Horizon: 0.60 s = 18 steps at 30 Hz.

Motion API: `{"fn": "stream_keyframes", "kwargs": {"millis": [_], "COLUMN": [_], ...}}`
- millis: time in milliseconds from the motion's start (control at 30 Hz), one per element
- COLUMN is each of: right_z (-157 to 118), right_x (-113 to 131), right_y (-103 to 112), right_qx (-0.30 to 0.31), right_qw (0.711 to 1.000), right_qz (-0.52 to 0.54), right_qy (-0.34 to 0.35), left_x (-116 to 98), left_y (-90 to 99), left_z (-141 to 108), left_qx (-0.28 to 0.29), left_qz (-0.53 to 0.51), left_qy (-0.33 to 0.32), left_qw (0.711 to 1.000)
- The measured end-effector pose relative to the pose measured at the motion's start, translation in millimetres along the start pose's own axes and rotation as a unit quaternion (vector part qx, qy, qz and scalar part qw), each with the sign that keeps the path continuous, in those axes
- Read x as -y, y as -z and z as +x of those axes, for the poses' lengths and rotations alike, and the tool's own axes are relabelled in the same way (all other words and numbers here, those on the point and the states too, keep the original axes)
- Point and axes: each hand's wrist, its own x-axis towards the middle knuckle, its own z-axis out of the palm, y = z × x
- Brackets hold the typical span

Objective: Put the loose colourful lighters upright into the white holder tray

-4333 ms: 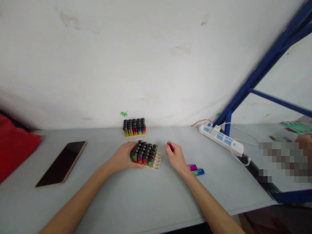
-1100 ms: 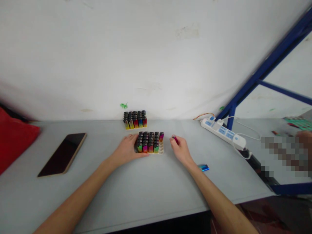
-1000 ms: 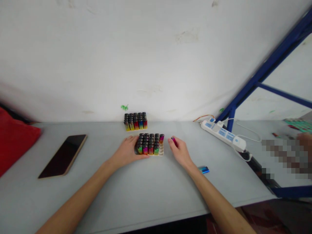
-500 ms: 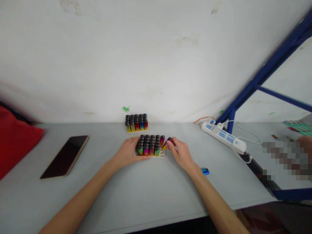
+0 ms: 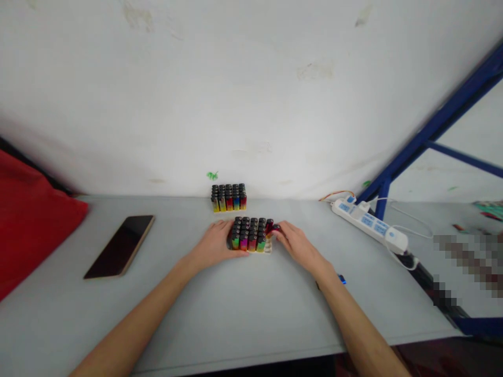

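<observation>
Rows of colourful lighters with black tops (image 5: 248, 234) stand upright in a white tray (image 5: 268, 250) on the grey table. My left hand (image 5: 216, 241) is wrapped round the tray's left side, thumb along its front edge. At the right end, my right hand (image 5: 294, 243) pinches a dark red lighter (image 5: 276, 228), tilted over the right column. Bare slots show at the front of that column. Behind stands a second block of lighters (image 5: 229, 198), near the wall.
A dark phone (image 5: 120, 246) and a red cloth (image 5: 35, 220) lie to the left. On the right are a white power strip (image 5: 369, 224) with cables, a blue metal frame (image 5: 428, 133) and a blue lighter (image 5: 342, 279) beside my right forearm.
My right hand has brought its lighter closer to the right column, and the lighter leans more. My left hand keeps its place on the tray. The whole view has shifted slightly.
</observation>
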Motion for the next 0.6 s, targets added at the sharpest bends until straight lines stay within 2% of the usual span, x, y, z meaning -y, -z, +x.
{"fn": "stream_keyframes", "kwargs": {"millis": [100,267,367,433,500,600], "right_z": [1.5,8.0,8.7,3.3,-10.5,-52.1], "right_x": [2.7,10.5,13.9,12.9,7.9,-5.6], "right_y": [2.7,-4.2,-5.1,4.1,22.5,58.8], "right_qx": [0.012,0.045,0.072,0.071,0.045,-0.018], "right_qw": [1.0,0.989,0.985,0.989,0.995,0.995], "right_qz": [-0.019,-0.132,-0.146,-0.109,-0.057,-0.008], "right_qy": [0.005,-0.053,-0.065,-0.064,-0.071,-0.098], "left_x": [-0.7,0.1,2.2,3.4,4.4,6.2], "left_y": [0.0,-1.1,-2.2,-2.7,-2.9,-3.4], "left_z": [-0.4,0.2,1.0,1.6,1.9,1.9], "left_qx": [0.003,-0.001,-0.007,-0.01,-0.016,-0.015], "left_qz": [0.002,0.006,0.004,0.006,0.01,0.009], "left_qy": [0.002,0.002,0.001,0.0,0.0,-0.002], "left_qw": [1.0,1.0,1.0,1.0,1.0,1.0]}}
